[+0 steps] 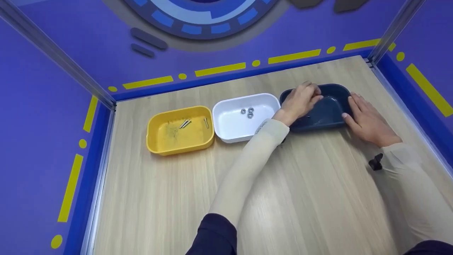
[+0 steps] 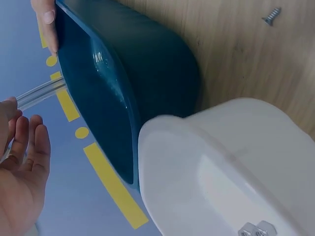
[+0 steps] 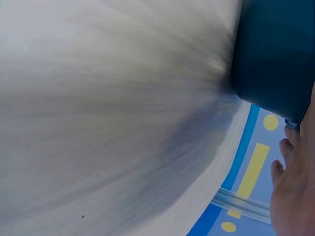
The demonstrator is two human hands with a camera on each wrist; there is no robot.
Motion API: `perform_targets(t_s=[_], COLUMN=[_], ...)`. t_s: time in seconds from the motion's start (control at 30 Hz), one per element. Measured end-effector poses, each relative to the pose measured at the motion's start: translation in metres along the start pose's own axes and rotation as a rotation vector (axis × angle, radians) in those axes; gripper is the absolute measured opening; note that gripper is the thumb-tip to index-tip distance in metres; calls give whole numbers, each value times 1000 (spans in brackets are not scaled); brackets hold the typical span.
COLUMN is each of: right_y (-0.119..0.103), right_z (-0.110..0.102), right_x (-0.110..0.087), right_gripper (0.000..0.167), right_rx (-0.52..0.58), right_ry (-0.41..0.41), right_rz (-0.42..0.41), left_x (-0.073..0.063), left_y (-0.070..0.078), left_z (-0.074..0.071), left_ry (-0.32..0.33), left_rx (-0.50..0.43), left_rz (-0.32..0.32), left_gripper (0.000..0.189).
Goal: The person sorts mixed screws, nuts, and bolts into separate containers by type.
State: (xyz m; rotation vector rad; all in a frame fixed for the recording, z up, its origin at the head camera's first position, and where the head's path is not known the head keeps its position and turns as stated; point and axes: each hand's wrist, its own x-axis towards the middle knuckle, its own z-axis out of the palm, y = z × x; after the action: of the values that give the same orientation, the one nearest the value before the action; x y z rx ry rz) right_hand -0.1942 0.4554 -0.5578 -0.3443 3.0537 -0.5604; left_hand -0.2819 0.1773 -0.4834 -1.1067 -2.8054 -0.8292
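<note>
My left hand [image 1: 300, 101] is over the left part of a dark blue-green bin [image 1: 334, 124], its fingers bent and their tips drawn together. In the left wrist view the thumb and index fingertips meet at the left edge, other fingers loosely curled; I cannot tell whether something small is between them. Against the bin's right end lies my right hand [image 1: 370, 122], fingers fairly straight along the rim and thumb at the near corner. A small dark thing [image 1: 308, 117] lies in the bin, below the left hand.
Left of the dark bin is a white bin [image 1: 226, 118] with several nuts [image 1: 250, 115]. A yellow bin [image 1: 162, 141] beside it has several screws [image 1: 185, 123]. Another screw [image 2: 272, 16] lies on the wooden table [image 1: 184, 198]. Blue panels [image 1: 212, 56] stand behind and at both sides.
</note>
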Motion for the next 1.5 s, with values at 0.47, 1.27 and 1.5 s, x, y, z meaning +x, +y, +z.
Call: perform_targets(t_s=[0.47, 1.27, 1.5], right_y=[1, 2, 2], right_z=[-2, 0, 1], right_x=[-4, -1, 1], right_gripper=[79, 77, 76], right_rx=[1, 4, 4], right_ry=[-9, -2, -4], right_rz=[26, -14, -18], left_x=[-39, -102, -117], left_y=[-2, -26, -31], left_z=[-4, 20, 24], left_ry=[66, 119, 113], left_rx=[-345, -453, -432], left_rz=[-4, -29, 11], left_gripper=[25, 23, 22])
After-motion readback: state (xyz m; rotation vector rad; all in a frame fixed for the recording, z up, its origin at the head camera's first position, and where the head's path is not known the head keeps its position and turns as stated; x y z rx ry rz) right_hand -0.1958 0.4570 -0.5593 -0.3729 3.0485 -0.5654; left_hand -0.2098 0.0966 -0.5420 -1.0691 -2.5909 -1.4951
